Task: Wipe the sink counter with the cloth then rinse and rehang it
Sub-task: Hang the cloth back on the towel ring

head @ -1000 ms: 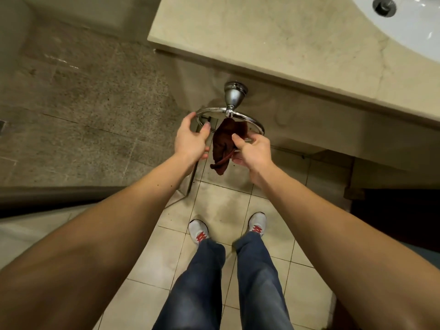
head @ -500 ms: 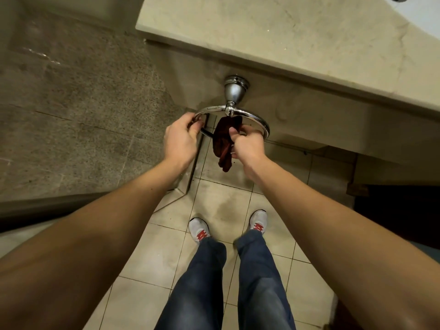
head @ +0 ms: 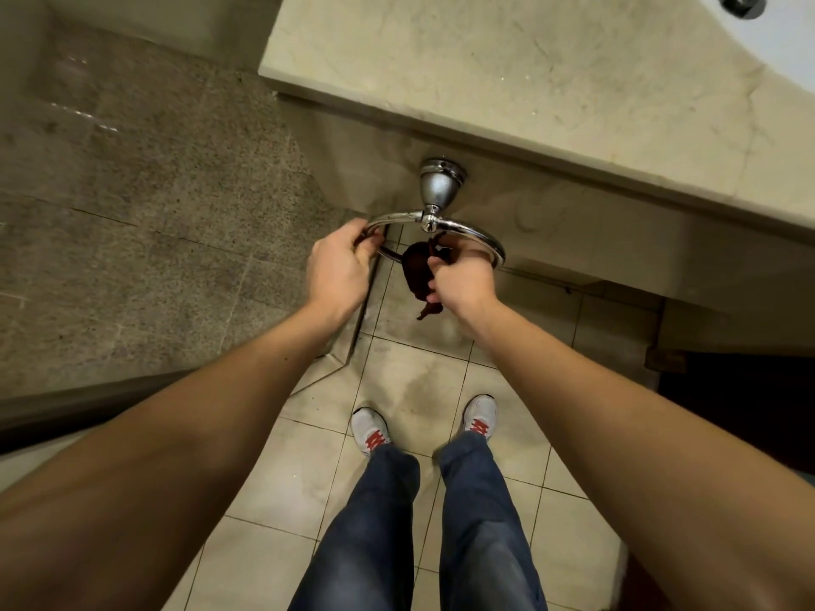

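In the head view, the towel ring (head: 483, 239) is seen below the front edge of the counter (head: 507, 81), hung from a chrome mount (head: 441, 183). The ring's left side is gripped by the left grip (head: 339, 269), fingers curled round the metal. The dark red cloth (head: 414, 271) is held bunched inside the ring by the right grip (head: 467, 282), whose fingers are closed on it, and a tail of it hangs down towards the tiled floor (head: 419, 381).

The step is judged to be passing the cloth through the ring; whether on or off cannot be told. It would be done well if the ring were kept steady and level by the left grip, and the cloth fed through in one bunch, so that no corner is snagged at the mount joint.

No brand, label or writing can be read. Only red lacing is seen on the white shoes (head: 370, 427).
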